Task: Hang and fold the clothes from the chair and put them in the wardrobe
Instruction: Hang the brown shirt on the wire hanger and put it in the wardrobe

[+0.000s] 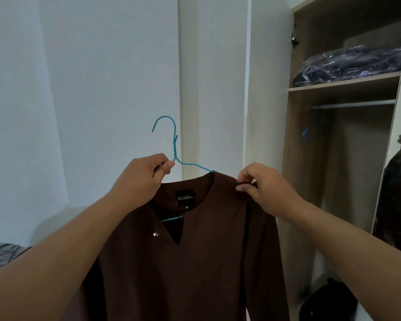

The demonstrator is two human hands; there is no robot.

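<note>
1 open wardrobe (pixel 299 158) on the right w/ 1 rail (pixel 352 104). 1 brown shirt (pixel 195 262) hangs at centre on 1 teal hanger (pixel 174 147). 2 hands: right hand (pixel 267 188) pinches shirt shoulder, left hand (pixel 144 179) grips hanger below the hook.

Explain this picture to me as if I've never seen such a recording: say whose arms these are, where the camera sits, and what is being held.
There is no machine here. A person wears one camera on the head, looking forward and down, so the arms are their own. The left hand pinches a teal wire hanger just below its hook. The right hand pinches the shoulder of a brown long-sleeved shirt, which is draped on that hanger. To the right stands an open wardrobe with a hanging rail and, on the shelf above, dark clothes wrapped in plastic.
</note>
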